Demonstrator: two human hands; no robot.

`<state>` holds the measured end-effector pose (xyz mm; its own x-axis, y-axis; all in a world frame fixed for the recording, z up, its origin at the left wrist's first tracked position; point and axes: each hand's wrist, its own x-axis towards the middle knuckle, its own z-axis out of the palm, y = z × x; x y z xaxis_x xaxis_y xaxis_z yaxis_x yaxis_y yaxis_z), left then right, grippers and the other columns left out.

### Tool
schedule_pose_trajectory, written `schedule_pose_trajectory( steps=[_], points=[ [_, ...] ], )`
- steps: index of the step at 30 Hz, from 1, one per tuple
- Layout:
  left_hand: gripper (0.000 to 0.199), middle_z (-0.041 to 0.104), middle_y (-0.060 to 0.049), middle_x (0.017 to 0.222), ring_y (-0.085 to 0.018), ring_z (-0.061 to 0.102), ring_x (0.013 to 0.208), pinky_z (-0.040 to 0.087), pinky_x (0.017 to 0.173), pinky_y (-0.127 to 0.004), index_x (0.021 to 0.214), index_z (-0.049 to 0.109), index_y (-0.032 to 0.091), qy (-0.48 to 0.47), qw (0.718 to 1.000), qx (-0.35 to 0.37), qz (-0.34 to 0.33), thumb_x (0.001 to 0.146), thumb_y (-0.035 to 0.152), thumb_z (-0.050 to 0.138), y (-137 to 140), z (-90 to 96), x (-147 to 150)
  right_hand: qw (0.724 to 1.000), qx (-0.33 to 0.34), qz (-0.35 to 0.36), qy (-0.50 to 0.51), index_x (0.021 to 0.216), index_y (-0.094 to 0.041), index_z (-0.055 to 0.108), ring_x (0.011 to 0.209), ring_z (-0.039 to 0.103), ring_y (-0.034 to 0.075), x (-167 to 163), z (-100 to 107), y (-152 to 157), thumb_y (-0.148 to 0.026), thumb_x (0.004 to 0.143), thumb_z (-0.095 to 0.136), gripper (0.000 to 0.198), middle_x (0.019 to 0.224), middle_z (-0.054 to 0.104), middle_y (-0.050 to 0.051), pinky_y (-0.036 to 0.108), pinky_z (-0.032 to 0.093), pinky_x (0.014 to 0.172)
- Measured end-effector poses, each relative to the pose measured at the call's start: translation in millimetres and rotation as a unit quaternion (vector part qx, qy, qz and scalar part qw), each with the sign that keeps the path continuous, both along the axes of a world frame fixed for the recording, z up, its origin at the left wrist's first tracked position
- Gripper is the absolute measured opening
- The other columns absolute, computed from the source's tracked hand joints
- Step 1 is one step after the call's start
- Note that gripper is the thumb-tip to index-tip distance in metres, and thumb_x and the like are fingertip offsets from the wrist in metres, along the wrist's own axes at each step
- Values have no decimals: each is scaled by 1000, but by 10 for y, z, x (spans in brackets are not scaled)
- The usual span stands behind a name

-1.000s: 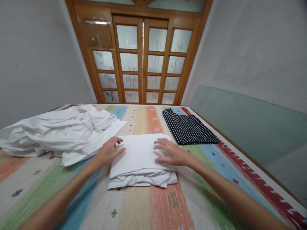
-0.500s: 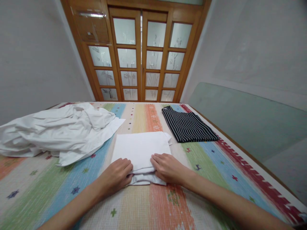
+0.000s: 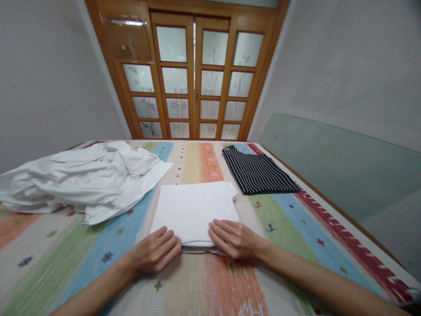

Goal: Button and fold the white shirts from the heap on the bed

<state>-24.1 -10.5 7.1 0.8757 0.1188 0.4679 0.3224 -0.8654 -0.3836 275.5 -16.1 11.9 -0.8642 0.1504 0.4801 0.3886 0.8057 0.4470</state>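
Observation:
A folded white garment lies flat before me, its layers stacked at the near edge. My left hand has its fingers bent and pressed together at the near left corner of the cloth. At the near right corner, my right hand grips the same edge, fingers on top and thumb hidden. Beyond the right hand lies a black garment with white stripes, folded into a flat shape. A crumpled white cloth is heaped on the left.
A cover with coloured stripes spreads under everything. Along the right side runs a pale green panel against the wall. Wooden doors with glass panes stand at the far end.
Both hands have moved slightly toward me, drawing the top layer of the folded white garment down over the lower layers. The near edge now looks smoother and more even.

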Motion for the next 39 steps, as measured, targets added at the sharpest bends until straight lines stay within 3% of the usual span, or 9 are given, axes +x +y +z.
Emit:
schedule_pose_trajectory(
  steps=[4, 7, 10, 14, 17, 23, 33, 39],
  points=[
    [11, 57, -2, 75, -15, 54, 68, 44, 65, -31, 102, 55, 16, -20, 1000, -9, 22, 96, 15, 45, 26, -33, 22, 992, -111, -67, 1, 118, -2, 60, 114, 62, 27, -15, -40, -82, -18, 93, 44, 34, 117, 68, 19, 39, 54, 94],
    [13, 58, -2, 77, -16, 56, 71, 45, 68, -31, 106, 54, 15, -30, 999, -17, 41, 97, 17, 46, 11, -40, 54, 985, -141, -97, 4, 125, 0, 57, 121, 58, 30, -63, -74, -121, -25, 91, 47, 43, 126, 63, 21, 43, 51, 100],
    [15, 59, -3, 78, -17, 57, 73, 46, 69, -32, 108, 54, 15, -25, 998, -13, 51, 98, 17, 43, -28, -58, 62, 990, -96, -106, 12, 125, -2, 58, 119, 60, 29, -99, -118, -124, -18, 94, 45, 38, 125, 65, 20, 42, 54, 97],
    [18, 60, -4, 80, -17, 57, 73, 46, 70, -33, 107, 55, 16, -5, 999, 9, 48, 98, 15, 40, -73, -85, 29, 998, -6, -53, 30, 117, -3, 64, 116, 63, 28, -114, -145, -130, -9, 94, 42, 32, 119, 69, 17, 41, 54, 98],
    [17, 60, -4, 79, -17, 55, 71, 44, 68, -32, 102, 56, 16, 8, 999, 15, 40, 98, 13, 40, -82, -61, 23, 999, -4, -30, 29, 116, -4, 64, 118, 62, 28, -118, -126, -150, -10, 95, 41, 32, 121, 68, 18, 41, 54, 97],
    [15, 59, -4, 77, -16, 51, 65, 41, 60, -31, 97, 56, 14, 52, 998, -7, 18, 95, 10, 42, -74, 71, 68, 997, -63, -33, -23, 122, -4, 62, 117, 62, 25, -18, -41, -124, -11, 97, 43, 32, 121, 68, 17, 38, 56, 95],
    [24, 59, -5, 80, -17, 54, 71, 47, 65, -31, 115, 54, 13, 5, 996, -83, 42, 93, 14, 44, -60, 65, -208, 981, -174, -82, -40, 134, -10, 54, 135, 47, 22, 488, -27, -75, -7, 95, 44, 40, 136, 59, 16, 40, 47, 108],
    [15, 60, -2, 77, -14, 57, 70, 51, 68, -27, 104, 60, 19, -58, 989, -126, 50, 95, 19, 49, -103, 134, -318, 948, -290, -118, -49, 130, -9, 59, 137, 44, 27, 579, 167, -157, -13, 77, 57, 53, 139, 56, 18, 49, 35, 115]
  ],
)
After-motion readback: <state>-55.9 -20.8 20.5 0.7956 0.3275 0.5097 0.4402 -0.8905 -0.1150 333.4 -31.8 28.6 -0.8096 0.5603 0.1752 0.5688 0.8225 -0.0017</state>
